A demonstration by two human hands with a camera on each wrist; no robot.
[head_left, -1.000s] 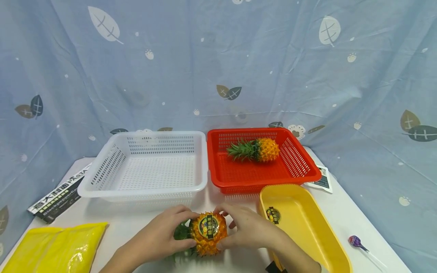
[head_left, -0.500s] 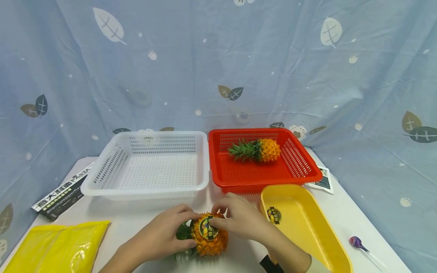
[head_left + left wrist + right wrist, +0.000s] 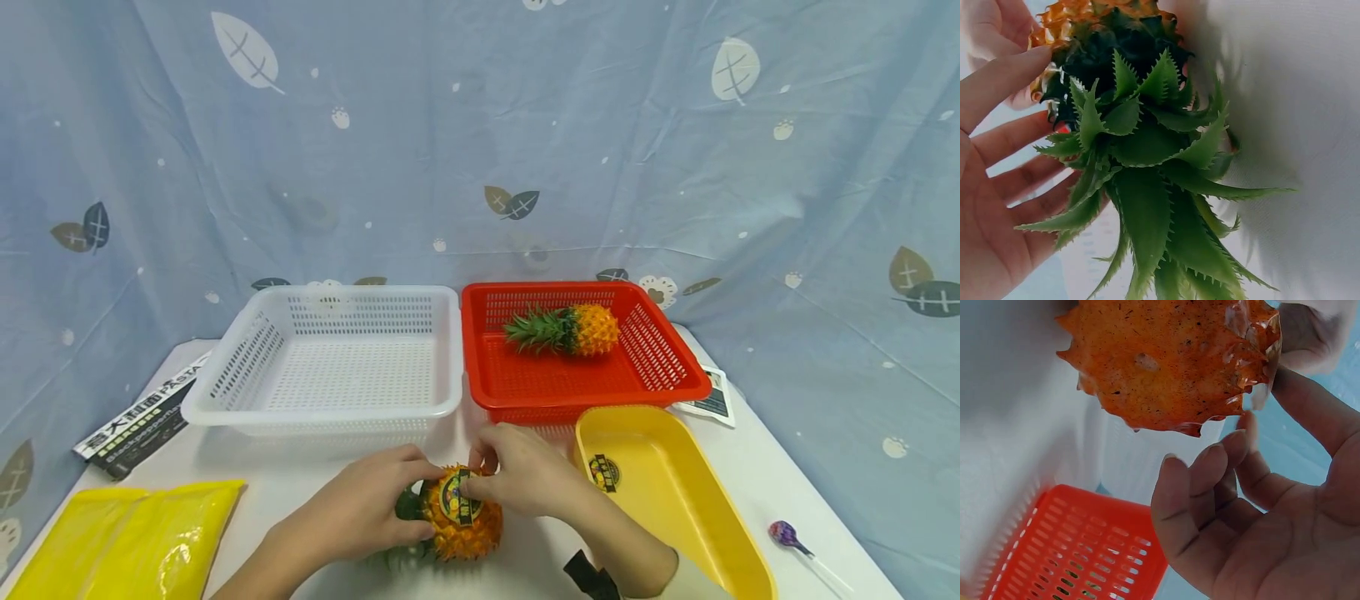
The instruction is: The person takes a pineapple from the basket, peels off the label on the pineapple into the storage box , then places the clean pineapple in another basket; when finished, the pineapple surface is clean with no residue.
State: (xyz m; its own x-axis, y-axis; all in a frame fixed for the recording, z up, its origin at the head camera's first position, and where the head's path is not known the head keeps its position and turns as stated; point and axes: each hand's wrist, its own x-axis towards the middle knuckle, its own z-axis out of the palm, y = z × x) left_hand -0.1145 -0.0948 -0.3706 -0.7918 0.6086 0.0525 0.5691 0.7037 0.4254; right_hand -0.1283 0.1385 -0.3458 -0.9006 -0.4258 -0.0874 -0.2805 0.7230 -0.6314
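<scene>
A pineapple [image 3: 468,537] with an orange body and green leaves lies on the table, crown to the left. My left hand [image 3: 367,504] grips it near the crown, thumb on the near side and index finger on the far side. The leaves [image 3: 1147,187] fill the left wrist view. On top of the fruit is a round sticker [image 3: 454,502] with a black band. My right hand [image 3: 525,475] pinches the edge of that sticker, thumb over it and fingers curled; in the right wrist view the sticker's edge [image 3: 1261,400] stands out from the fruit.
Behind stand a white basket [image 3: 352,412] and a red basket [image 3: 555,400] with another pineapple [image 3: 596,329]. A yellow tray [image 3: 675,500] bearing a similar sticker [image 3: 603,472] is at right, beside a lollipop [image 3: 783,533]. A yellow packet [image 3: 127,542] and pasta box [image 3: 142,425] lie left.
My right hand has moved off the right side of the pineapple; its thumb is now on the sticker. The left hand keeps its hold. The view has shifted slightly.
</scene>
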